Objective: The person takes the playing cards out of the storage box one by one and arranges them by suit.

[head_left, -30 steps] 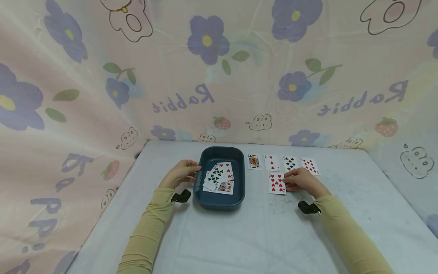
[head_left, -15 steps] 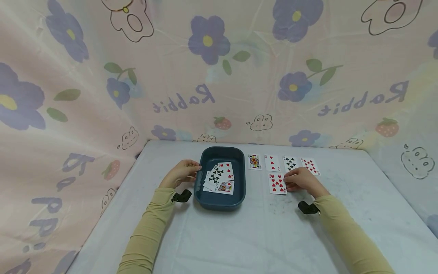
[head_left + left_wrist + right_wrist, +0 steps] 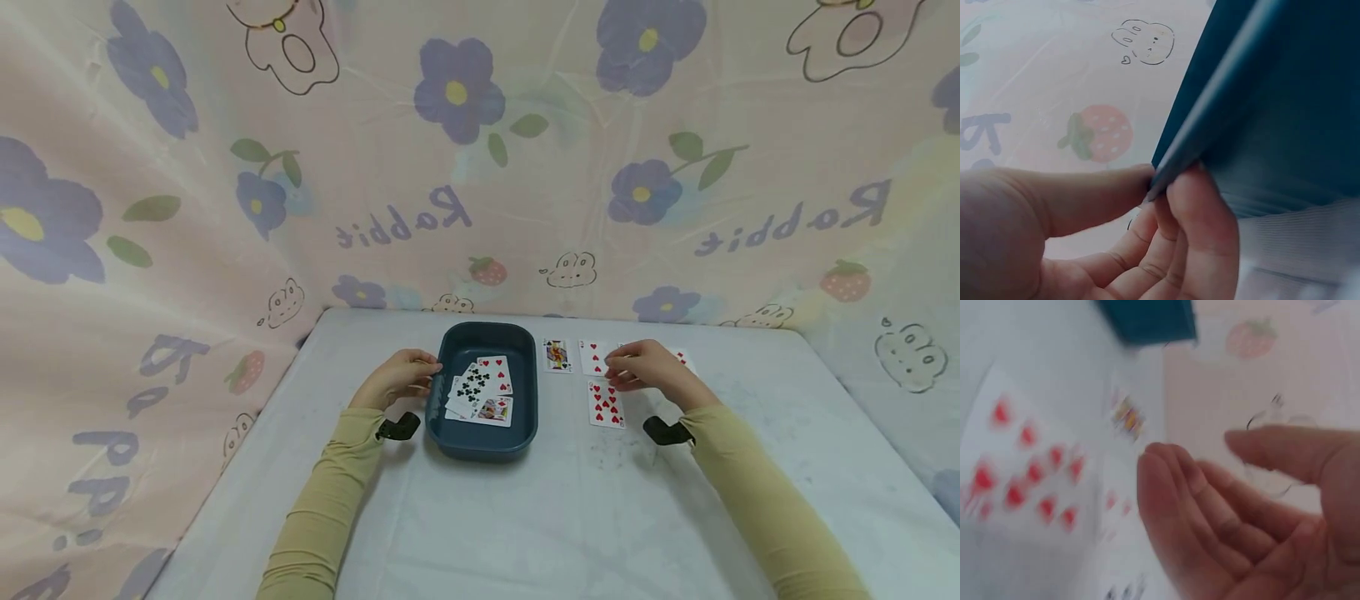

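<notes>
A dark blue tray (image 3: 525,392) stands on the table (image 3: 525,517) with its long axis running away from the person; in it lies a loose fan of face-up cards (image 3: 480,390), among them a club card, a heart card and a face card. The left hand (image 3: 396,377) pinches the tray's left rim, thumb outside and fingers curled over the edge, forearm resting on the table. To the tray's right, a row of cards lies face-up: a face card (image 3: 557,354), a heart card (image 3: 592,357) and others partly hidden. Nearer the person lies a nine of hearts (image 3: 604,404), long axis pointing away. The right hand (image 3: 643,367) hovers over the row, fingers loosely curled, holding nothing.
</notes>
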Demonstrator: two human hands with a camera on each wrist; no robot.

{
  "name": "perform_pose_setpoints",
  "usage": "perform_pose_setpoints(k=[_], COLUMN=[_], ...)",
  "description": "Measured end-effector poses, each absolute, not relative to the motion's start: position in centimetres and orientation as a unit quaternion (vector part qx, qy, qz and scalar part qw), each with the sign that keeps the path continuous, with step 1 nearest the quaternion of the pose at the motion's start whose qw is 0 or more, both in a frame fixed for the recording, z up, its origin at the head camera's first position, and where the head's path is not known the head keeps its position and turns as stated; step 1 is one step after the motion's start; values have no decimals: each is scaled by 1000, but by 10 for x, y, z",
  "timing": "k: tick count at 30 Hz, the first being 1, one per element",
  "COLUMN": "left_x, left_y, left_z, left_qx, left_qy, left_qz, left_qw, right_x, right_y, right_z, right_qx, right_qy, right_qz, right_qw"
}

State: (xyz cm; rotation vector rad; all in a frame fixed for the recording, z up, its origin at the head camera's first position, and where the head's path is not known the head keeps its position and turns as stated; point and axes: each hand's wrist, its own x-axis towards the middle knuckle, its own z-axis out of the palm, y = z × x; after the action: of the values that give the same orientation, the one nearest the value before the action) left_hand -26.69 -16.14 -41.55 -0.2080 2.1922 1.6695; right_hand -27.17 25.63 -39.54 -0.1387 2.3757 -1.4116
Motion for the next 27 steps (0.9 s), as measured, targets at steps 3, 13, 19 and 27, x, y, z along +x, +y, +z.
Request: perform_pose_setpoints(k=[3, 13, 19, 27], left_x=[-268, -267, -267, -269], left_y=[-163, -163, -165, -175], left_z=[-416, -420, -422, -420], left_qx=[-78, -79, -72, -71], left_qy=[773, 764, 758, 741], left_qz=[601, 611, 620, 638], left_qw=[190, 191, 191, 199], right_x=[-276, -288, -294, -302], right_y=[236, 153, 110, 75], right_z=[-383, -360, -372, -389], right_qx=[-93, -169, -171, -138], right_qy=[824, 796, 790, 800], right_qz=[-524, -536, -523, -502], right_qw=[192, 225, 271, 299])
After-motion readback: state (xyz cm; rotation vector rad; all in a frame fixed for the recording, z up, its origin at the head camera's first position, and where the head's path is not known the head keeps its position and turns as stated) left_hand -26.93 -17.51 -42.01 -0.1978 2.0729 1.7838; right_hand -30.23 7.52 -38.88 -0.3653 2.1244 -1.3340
